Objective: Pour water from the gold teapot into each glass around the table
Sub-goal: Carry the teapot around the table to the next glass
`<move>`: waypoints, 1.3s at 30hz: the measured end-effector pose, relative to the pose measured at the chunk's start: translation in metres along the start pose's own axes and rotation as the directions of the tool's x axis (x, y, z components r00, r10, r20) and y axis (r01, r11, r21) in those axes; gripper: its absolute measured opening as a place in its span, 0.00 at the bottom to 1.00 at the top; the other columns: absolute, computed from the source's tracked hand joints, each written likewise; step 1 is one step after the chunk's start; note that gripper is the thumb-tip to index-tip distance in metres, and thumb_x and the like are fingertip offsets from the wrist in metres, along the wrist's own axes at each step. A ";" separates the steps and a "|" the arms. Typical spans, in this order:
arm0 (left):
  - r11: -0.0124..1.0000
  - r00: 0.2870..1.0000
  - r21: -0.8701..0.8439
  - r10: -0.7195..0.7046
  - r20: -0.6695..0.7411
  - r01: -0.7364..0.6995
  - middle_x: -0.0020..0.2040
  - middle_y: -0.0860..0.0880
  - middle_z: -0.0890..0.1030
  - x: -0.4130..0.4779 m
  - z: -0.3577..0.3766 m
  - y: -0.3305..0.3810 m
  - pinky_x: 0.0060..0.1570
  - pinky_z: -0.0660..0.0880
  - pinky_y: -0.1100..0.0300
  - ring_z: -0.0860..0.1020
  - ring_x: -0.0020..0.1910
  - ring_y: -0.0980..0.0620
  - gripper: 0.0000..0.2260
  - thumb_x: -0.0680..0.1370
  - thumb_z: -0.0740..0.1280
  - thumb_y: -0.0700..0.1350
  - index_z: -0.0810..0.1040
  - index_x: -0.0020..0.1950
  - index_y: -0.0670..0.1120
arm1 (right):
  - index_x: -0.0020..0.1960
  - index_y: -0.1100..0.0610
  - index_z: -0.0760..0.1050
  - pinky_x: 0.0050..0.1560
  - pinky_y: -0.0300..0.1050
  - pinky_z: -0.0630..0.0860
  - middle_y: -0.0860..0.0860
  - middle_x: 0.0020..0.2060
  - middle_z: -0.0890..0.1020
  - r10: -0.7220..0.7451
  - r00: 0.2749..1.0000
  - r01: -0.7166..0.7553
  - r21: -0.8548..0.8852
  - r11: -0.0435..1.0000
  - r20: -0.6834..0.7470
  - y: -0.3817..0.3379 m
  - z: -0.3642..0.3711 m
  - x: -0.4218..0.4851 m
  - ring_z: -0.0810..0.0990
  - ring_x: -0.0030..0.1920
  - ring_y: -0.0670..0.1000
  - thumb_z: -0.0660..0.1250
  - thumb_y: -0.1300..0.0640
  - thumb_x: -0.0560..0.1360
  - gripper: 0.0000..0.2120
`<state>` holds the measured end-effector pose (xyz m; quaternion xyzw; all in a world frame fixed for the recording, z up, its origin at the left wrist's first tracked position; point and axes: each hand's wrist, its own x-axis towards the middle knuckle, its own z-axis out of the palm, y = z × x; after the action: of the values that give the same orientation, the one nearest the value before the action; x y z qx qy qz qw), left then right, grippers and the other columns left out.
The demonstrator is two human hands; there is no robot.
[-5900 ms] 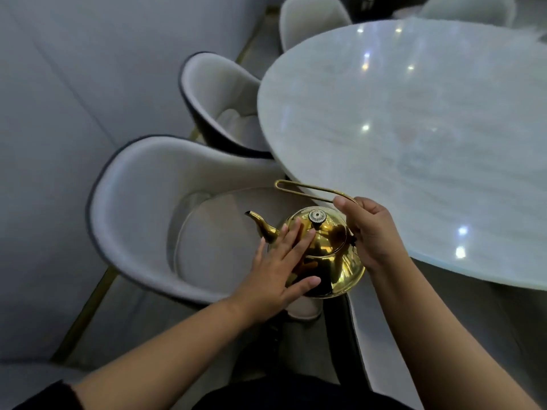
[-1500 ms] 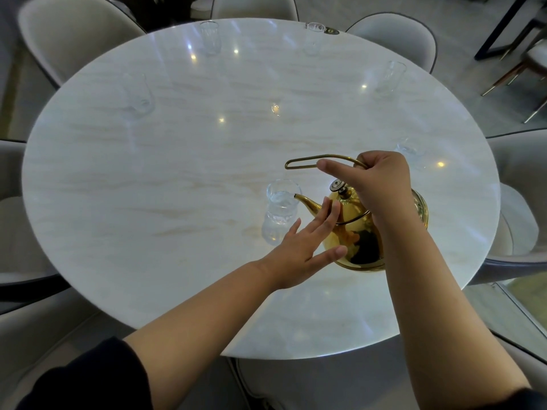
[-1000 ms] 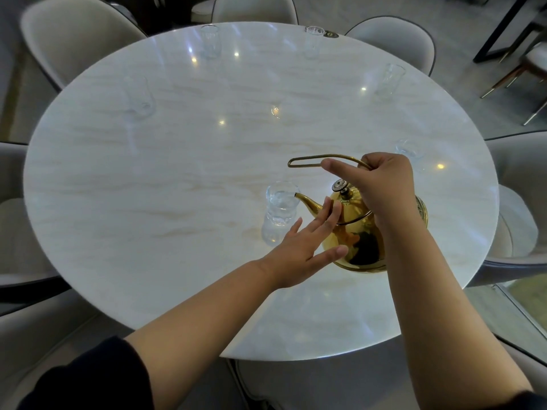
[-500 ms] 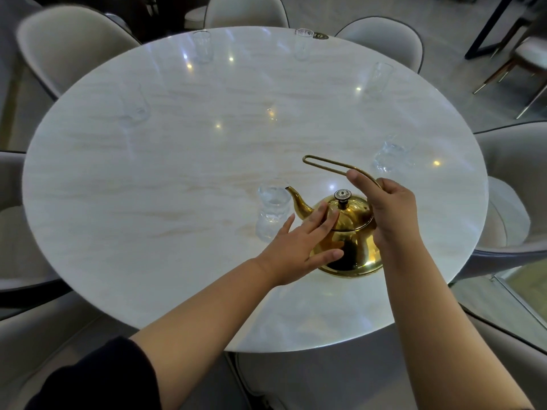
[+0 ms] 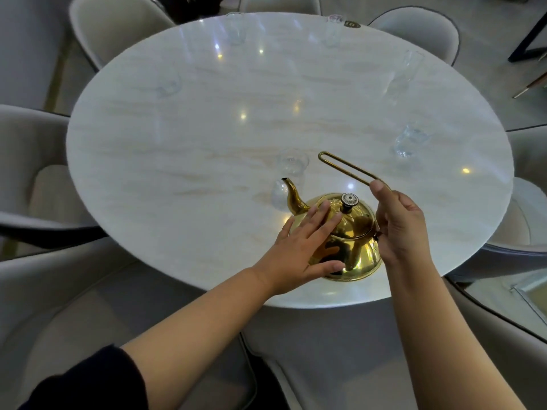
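The gold teapot [image 5: 346, 241] sits low-centre on the worktop [image 5: 177, 161], spout pointing upper-left, its tip just beside the nearest glass [image 5: 291, 165]. Right hand [image 5: 399, 229] is wrapped round the wire handle [image 5: 346, 168], left hand [image 5: 299, 253] flat, fingers straight, on the lid side. Probably 1 tip toward that spout gets it pouring.

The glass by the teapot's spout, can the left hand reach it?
Probably yes. The left hand rests flat on the gold teapot, and the glass stands just past the spout. Only bare table lies between them; the hand would have to steer round the spout.
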<state>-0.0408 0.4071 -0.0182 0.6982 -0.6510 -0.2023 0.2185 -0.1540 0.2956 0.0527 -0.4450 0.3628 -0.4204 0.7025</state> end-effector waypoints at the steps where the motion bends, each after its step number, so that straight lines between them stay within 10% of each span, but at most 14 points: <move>1: 1.000 1.000 0.003 -0.005 -0.004 0.005 0.76 0.57 0.35 -0.010 0.002 0.002 0.69 0.32 0.58 0.35 0.74 0.58 0.33 0.77 0.55 0.62 0.41 0.76 0.57 | 0.16 0.52 0.66 0.20 0.30 0.65 0.43 0.14 0.67 0.005 1.000 -0.005 0.009 1.000 0.016 0.002 0.000 -0.007 0.66 0.16 0.39 0.66 0.65 0.75 0.29; 25: 0.962 0.905 -0.066 -0.271 -0.328 0.265 0.76 0.57 0.40 -0.322 0.034 0.089 0.73 0.36 0.50 0.36 0.75 0.57 0.31 0.74 0.50 0.67 0.47 0.75 0.59 | 0.28 0.55 0.60 0.22 0.29 0.64 0.44 0.17 0.62 0.166 0.911 -0.114 -0.158 0.981 0.378 0.035 0.037 -0.268 0.59 0.19 0.42 0.73 0.50 0.61 0.21; 39: 0.853 0.584 -0.189 -0.478 -0.656 0.486 0.77 0.55 0.50 -0.400 0.072 0.141 0.73 0.39 0.53 0.44 0.76 0.56 0.30 0.77 0.54 0.63 0.53 0.76 0.53 | 0.27 0.56 0.63 0.23 0.33 0.68 0.43 0.16 0.68 0.318 0.518 -0.171 -0.268 0.948 0.794 0.037 0.068 -0.327 0.68 0.18 0.41 0.71 0.54 0.61 0.17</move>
<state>-0.2259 0.7947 0.0017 0.8731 -0.3112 0.0208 0.3747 -0.2093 0.6256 0.0861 -0.5874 0.0798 -0.0281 0.8048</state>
